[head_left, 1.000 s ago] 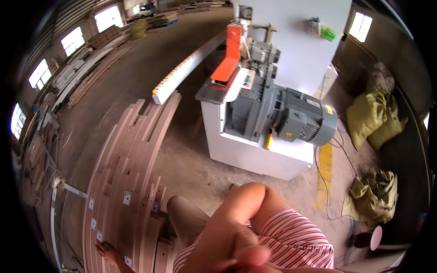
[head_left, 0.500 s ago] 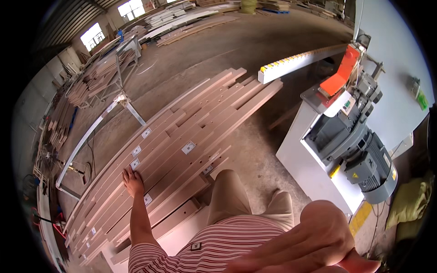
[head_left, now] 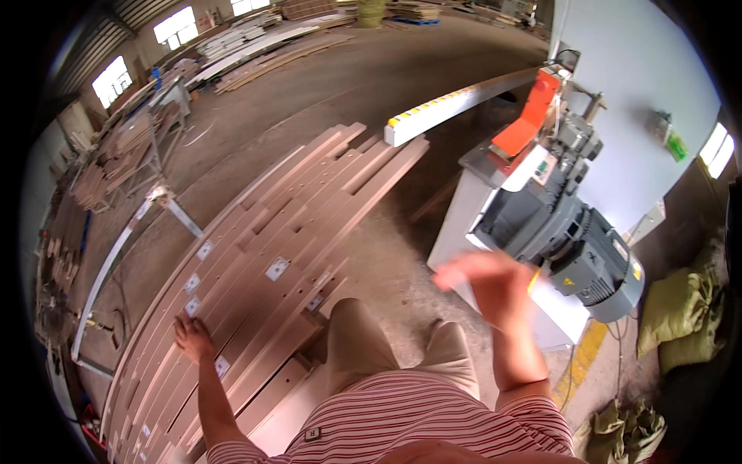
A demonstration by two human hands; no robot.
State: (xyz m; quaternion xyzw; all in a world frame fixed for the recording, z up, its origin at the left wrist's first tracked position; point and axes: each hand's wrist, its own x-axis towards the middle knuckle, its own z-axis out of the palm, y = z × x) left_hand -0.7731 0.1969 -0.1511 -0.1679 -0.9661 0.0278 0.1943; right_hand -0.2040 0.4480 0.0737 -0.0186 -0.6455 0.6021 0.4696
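Observation:
Long brown boards (head_left: 255, 255) lie side by side in a stack to my left, some with drilled holes and small white labels. Flat on top of them rests my left hand (head_left: 193, 339), its fingers spread, close to a white label (head_left: 192, 306). It grips nothing. My right hand (head_left: 495, 284) hangs in the air over the floor, in front of the white machine cabinet (head_left: 456, 224). Motion smears its fingers, and nothing can be made out in it.
A grey motor (head_left: 595, 263) and an orange guard (head_left: 529, 116) sit on the machine at right. A white beam with yellow rollers (head_left: 456, 108) reaches toward the boards' far end. Metal framing (head_left: 116, 247) stands at left. Yellowish sacks (head_left: 676, 309) lie at far right.
My right hand has gone from close below the camera to farther out, before the machine. My left hand stays on the boards. The whole view has swung toward the right.

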